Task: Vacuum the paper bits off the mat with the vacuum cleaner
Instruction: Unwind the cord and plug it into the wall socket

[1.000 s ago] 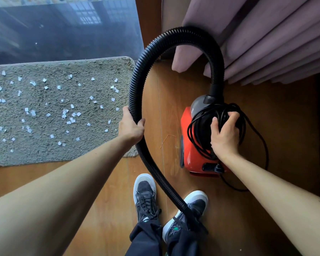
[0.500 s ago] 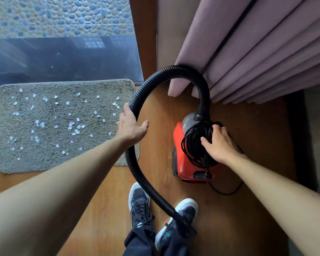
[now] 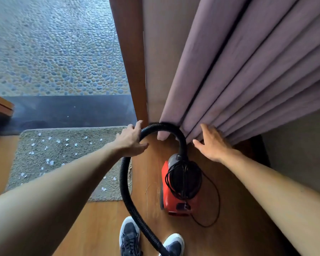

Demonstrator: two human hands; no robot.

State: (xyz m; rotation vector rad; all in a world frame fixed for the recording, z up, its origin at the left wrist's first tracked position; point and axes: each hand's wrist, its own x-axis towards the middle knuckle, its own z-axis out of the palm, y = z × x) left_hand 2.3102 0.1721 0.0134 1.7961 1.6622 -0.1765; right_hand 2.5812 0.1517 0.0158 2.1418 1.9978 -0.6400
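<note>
**Vacuum Stood Ready Beside Paper-Strewn Mat**

Head camera: A person stood on the wooden floor (image 3: 100, 228) over a red vacuum cleaner (image 3: 172, 205), with the grey mat (image 3: 67, 154) to the left and white paper bits (image 3: 50, 162) scattered across its pile. The left hand (image 3: 131, 141) held the black ribbed hose (image 3: 180, 139) near the top of its arch, thumb and fingers loosely round it. The right hand (image 3: 213, 145) hung above the floor just beside the curtain (image 3: 248, 80), fingers apart and holding nothing.

The power cord (image 3: 183, 180) sat wound on the machine's body, one loop trailing on the floor to its right, so by all appearances no cleaning had begun. The job at this point looked to be preparation. That meant freeing the cord without tangling it, plugging it in, then bringing up the hose's working end, which ran out of view between the shoes (image 3: 129, 237).

The hose crossed the mat's right edge, and dragging it could scatter the bits, so lifting it clear seemed wiser. The curtain's hem hung close to the hose and the machine, where suction might catch it. The loose cord loop lay near the feet, a likely snag. Beyond the mat were a dark threshold, a wooden door frame (image 3: 129, 61) and pebbled ground (image 3: 54, 52).
</note>
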